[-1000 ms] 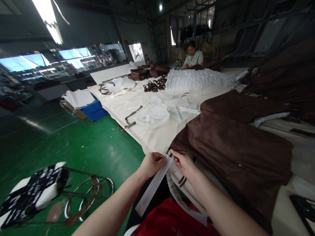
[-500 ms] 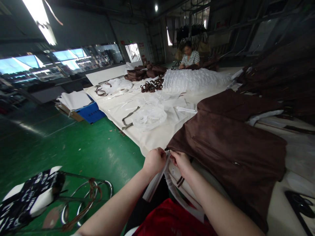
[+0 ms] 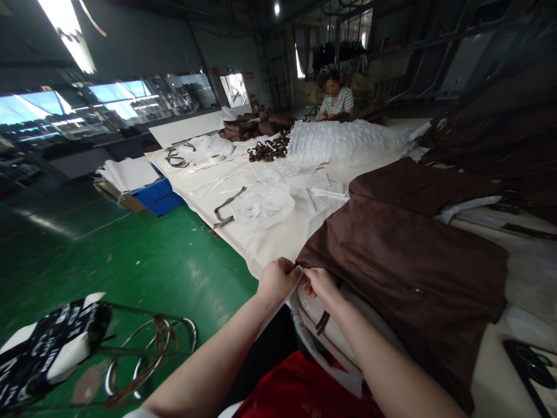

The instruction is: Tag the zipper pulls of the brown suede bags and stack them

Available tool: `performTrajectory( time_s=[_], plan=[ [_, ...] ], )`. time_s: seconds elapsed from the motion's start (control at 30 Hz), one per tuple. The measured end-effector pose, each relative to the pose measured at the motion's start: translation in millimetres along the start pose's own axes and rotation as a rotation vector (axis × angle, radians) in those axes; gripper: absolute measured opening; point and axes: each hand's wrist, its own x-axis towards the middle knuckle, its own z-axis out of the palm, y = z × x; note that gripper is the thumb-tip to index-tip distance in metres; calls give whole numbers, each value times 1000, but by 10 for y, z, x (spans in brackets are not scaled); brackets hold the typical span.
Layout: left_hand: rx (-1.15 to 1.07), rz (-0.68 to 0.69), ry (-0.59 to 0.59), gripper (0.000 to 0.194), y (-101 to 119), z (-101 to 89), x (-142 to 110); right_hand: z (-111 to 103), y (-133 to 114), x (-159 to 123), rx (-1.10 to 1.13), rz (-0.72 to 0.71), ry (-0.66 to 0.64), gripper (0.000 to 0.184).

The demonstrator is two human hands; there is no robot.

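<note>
A brown leather-like bag (image 3: 391, 244) with a zipper lies over the near right edge of the table. At its left corner my left hand (image 3: 278, 280) is closed, thumb and fingers pinching a white wrapping strip (image 3: 299, 273). My right hand (image 3: 321, 285) is closed right beside it, pinching the same strip against the bag's corner. The fingertips partly hide what lies between them. Below the hands, a strap wrapped in white (image 3: 307, 328) hangs in a loop toward my lap. A short dark brown strap end (image 3: 322, 321) shows under my right wrist.
On the pale table (image 3: 265, 241) lie a clear plastic bag (image 3: 265, 206), small brown pieces (image 3: 268, 150) and a pile of bubble-like plastic wrap (image 3: 343, 142). A co-worker (image 3: 337, 103) sits at the far side. At left stand a blue box (image 3: 159, 194) and a stool (image 3: 56, 342). A phone (image 3: 531, 371) lies at right.
The loose tail of the white strip, which hung out to the left below my hands, is now mostly behind my left forearm. Both hands have shifted slightly right and stay pinched together.
</note>
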Motion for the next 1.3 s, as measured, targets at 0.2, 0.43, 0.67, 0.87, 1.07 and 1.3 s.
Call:
performTrajectory(
  time_s=[0.2,0.43,0.67,0.87,1.07,1.3],
  plan=[
    [-88,-48,69,12,-32,99,8,2,-49,-24,-14,46,-57,23],
    [-170,-57,130,14,-93,177,-18,20,-51,-35,20,36,-78,19],
    [-231,-37,148,20,-113,194,12,19,1,-28,73,-8,-41,23],
    [-213,-7,164,20,-47,145,24,37,-2,-40,124,-32,-5,37],
    [57,222,368,10,-8,234,-182,46,-23,-27,157,-19,5,41],
    [270,481,411,14,-198,340,-244,41,-22,-30,205,-9,16,37]
  ],
)
